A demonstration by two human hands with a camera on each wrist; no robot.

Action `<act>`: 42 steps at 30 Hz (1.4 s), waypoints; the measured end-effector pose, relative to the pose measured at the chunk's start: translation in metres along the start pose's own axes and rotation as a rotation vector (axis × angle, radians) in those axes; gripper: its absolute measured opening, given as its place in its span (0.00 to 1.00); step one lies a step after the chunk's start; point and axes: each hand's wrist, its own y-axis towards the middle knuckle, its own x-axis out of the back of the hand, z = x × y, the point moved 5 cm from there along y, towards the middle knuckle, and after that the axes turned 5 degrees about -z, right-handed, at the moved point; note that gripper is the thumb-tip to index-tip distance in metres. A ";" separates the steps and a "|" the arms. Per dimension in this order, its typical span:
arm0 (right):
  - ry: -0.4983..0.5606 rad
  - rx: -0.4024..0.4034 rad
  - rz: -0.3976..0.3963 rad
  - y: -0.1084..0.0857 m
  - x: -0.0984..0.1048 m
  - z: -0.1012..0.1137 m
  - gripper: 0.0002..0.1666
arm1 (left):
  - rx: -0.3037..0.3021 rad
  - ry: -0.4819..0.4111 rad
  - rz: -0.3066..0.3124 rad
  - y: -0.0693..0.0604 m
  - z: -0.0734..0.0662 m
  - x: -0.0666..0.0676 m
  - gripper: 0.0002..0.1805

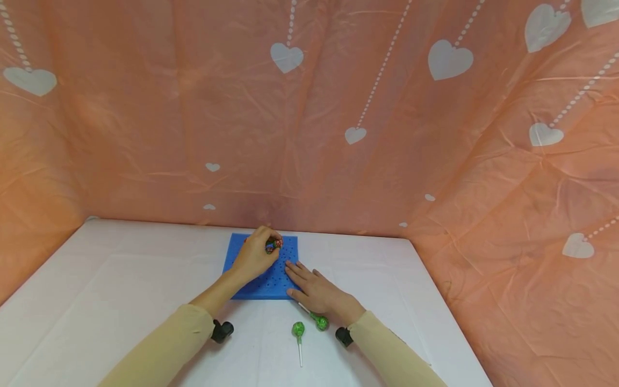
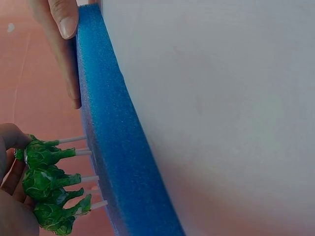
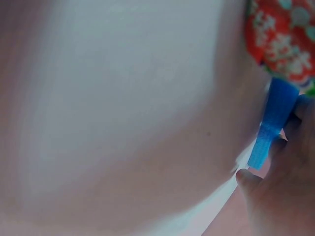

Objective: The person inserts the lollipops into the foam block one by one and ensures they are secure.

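Observation:
A blue foam block [image 1: 263, 290] with rows of small holes lies near the back of the white table. Over its upper part, my left hand [image 1: 255, 255] has its fingers curled round a lollipop [image 1: 273, 245] in a red and green wrapper. Several green-wrapped lollipops [image 2: 42, 184] stand with their white sticks in the foam, close to the left fingers in the left wrist view. My right hand [image 1: 319, 293] lies with extended fingers on the block's right edge. Part of the lollipop group is hidden behind the left hand.
One green lollipop [image 1: 298, 329] lies on the white table [image 1: 121, 301] in front of the block. Another lollipop [image 1: 321, 322] lies partly beneath the right hand. Behind rises an orange curtain [image 1: 242, 107] with white hearts. A blurred red floral wrapper [image 3: 283, 44] appears in the right wrist view.

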 end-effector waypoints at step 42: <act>0.016 -0.004 0.016 -0.001 0.000 0.000 0.39 | -0.037 0.167 0.043 -0.001 -0.006 -0.005 0.12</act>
